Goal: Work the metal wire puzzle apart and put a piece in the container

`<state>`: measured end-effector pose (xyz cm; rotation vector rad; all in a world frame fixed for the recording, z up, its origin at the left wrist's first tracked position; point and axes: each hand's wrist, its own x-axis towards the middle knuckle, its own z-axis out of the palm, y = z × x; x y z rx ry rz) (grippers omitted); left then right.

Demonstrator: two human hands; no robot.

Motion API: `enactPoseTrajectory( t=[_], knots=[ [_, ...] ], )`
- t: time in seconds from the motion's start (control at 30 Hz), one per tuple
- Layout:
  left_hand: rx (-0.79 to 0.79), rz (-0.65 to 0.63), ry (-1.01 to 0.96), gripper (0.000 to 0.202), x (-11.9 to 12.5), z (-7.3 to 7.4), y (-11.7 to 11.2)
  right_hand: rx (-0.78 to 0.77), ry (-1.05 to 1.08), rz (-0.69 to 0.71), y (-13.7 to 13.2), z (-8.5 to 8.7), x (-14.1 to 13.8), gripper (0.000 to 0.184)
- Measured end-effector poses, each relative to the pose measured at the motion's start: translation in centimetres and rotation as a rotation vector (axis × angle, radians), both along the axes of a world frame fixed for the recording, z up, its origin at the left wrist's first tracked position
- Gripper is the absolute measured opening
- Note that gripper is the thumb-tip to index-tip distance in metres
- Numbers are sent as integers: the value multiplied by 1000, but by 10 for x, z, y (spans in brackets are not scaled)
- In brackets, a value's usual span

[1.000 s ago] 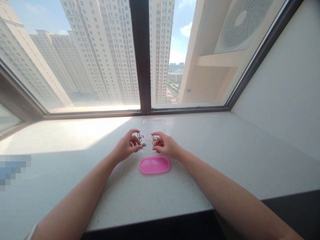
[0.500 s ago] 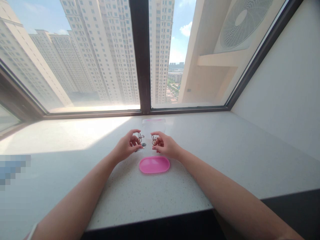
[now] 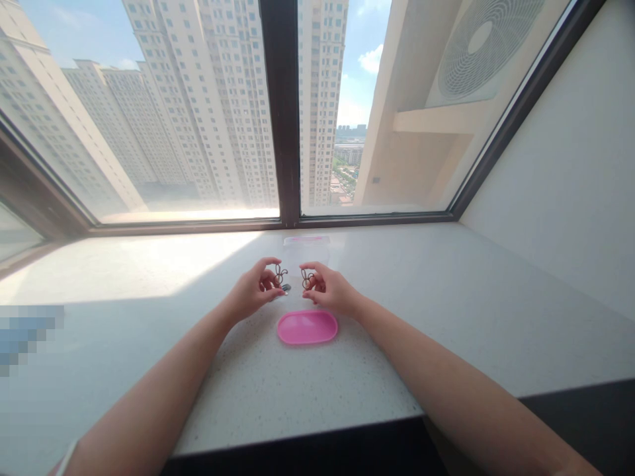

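My left hand pinches a small brown wire piece with two loops between thumb and fingers. My right hand pinches a second, similar wire piece. The two pieces are held a few centimetres apart above the pale speckled sill. A small dark object lies just under my left fingertips. A pink oval tray sits on the sill right below both hands.
A clear zip bag with a pink strip lies flat behind the hands. The dark window frame rises at the back and a white wall closes the right side. The sill's front edge is close to me.
Both hands keep their pinch on the wire pieces and have barely shifted; the view has moved very slightly.
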<state>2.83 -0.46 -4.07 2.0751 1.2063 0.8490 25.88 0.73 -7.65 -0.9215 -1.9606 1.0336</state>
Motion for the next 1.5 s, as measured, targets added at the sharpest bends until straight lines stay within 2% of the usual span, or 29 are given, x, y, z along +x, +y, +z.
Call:
enactPoseTrajectory(
  t=[0.67,1.5],
  knots=[
    [1,-15,-6,53,-2,-3,2,-17,15,8,0,2,0,62],
    [63,-5,55,55,-2,-2,1,49,-8,-10,-3,5,1,59]
  ],
)
